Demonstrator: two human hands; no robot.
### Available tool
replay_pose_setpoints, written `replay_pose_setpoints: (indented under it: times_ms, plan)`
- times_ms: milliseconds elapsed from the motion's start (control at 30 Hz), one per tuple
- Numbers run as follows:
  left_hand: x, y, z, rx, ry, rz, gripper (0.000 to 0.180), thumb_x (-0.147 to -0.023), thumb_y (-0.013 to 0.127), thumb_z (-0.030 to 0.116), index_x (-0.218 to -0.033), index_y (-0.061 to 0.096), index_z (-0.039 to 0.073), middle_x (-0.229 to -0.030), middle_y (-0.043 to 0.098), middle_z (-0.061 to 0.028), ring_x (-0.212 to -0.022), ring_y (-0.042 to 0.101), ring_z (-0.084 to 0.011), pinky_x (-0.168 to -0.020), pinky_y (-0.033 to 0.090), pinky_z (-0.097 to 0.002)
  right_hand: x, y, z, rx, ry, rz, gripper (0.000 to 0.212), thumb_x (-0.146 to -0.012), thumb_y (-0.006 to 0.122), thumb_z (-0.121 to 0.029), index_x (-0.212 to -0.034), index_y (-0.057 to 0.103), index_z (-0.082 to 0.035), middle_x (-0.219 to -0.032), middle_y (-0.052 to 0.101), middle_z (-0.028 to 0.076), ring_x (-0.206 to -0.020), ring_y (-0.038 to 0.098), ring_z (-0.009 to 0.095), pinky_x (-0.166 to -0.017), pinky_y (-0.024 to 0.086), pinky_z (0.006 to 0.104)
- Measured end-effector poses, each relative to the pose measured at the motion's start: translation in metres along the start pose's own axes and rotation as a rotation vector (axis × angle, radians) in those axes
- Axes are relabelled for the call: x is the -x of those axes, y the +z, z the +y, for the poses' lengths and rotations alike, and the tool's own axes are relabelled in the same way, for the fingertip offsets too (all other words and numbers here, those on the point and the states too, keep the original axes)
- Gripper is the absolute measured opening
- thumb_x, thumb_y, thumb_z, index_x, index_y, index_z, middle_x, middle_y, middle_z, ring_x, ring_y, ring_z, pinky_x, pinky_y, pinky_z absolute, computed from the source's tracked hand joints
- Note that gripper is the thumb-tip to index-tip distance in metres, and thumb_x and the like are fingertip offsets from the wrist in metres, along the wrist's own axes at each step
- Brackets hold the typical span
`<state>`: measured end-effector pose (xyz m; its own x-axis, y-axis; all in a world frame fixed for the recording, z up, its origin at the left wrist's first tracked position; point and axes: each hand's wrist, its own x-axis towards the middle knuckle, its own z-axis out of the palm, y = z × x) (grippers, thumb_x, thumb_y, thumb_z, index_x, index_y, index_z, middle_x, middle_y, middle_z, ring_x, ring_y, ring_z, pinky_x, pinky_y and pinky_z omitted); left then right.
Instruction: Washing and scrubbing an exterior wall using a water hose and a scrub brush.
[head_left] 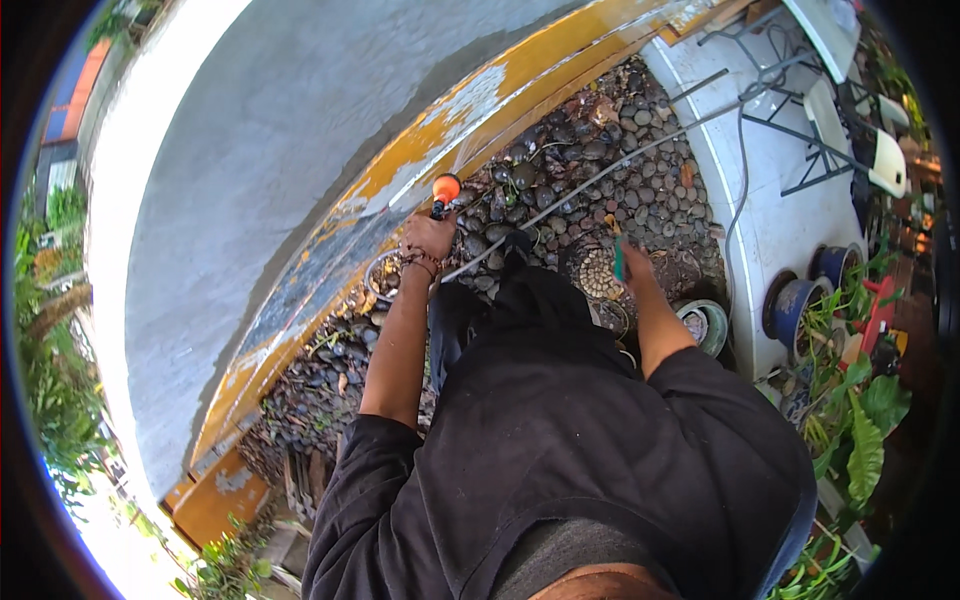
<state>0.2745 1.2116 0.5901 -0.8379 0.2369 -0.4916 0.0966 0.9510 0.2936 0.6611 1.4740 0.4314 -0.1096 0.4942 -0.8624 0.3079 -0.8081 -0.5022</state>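
My left hand (428, 236) is closed round the black grip of a hose spray nozzle (446, 188) with an orange head, close to the foot of the wall. Beside it runs the wall's yellow lower band (440, 130), its paint peeling in pale patches. A thin white streak, maybe water, lies on the band near the nozzle. My right hand (637, 268) is shut on a teal-handled tool (619, 258) with a yellowish end; its kind is unclear. Below that tool sits a round, pebble-patterned stepping stone (601, 274).
Dark rounded stones (640, 180) cover the ground, crossed by a grey hose (600, 178). Rightward are a white tiled ledge (715, 150), metal-framed furniture (820, 160), blue plant pots (795, 305) and leafy plants (860, 440). The grey wall (270, 110) rises at left.
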Motion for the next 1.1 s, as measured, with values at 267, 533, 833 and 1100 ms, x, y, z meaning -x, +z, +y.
replay_pose_setpoints:
  times_ms: [267,533,833,1100]
  plan:
    - [0.032,-0.017,-0.014,0.048,0.05,-0.074,0.043,-0.084,0.068,0.047,-0.1,0.077,0.007,-0.097,0.072,-0.0275,-0.097,0.07,-0.043,-0.087,0.056,-0.0496,0.007,0.27,-0.059,0.047,0.085,-0.344,0.051,-0.084,0.082,-0.038,-0.122,0.058,-0.014,-0.107,0.062,0.011,-0.095,0.064,0.034,-0.086,0.057,0.054]
    - [0.064,-0.037,-0.053,0.19,0.006,-0.032,0.042,-0.085,0.068,0.044,-0.102,0.076,0.006,-0.094,0.072,-0.0269,-0.094,0.071,-0.0428,-0.086,0.057,-0.0494,0.064,0.408,-0.027,0.135,0.122,-0.374,0.05,-0.08,0.085,-0.03,-0.121,0.062,-0.014,-0.116,0.064,0.013,-0.105,0.064,0.034,-0.09,0.055,0.0597]
    - [0.09,-0.037,-0.134,0.27,-0.133,0.003,0.041,-0.084,0.069,0.044,-0.104,0.076,0.009,-0.093,0.073,-0.0256,-0.093,0.071,-0.0417,-0.085,0.057,-0.0486,0.104,0.466,0.055,0.33,0.131,-0.326,0.046,-0.083,0.081,-0.031,-0.121,0.062,-0.014,-0.116,0.066,0.01,-0.103,0.064,0.031,-0.091,0.05,0.0631]
    - [0.12,-0.025,-0.212,0.395,-0.327,0.132,0.045,-0.084,0.07,0.046,-0.102,0.076,0.005,-0.093,0.071,-0.0283,-0.095,0.07,-0.0415,-0.087,0.056,-0.0485,0.133,0.509,0.133,0.432,0.106,-0.439,0.015,-0.09,0.07,-0.018,-0.103,0.065,-0.013,-0.09,0.066,0.006,-0.083,0.065,0.024,-0.071,0.058,0.039]
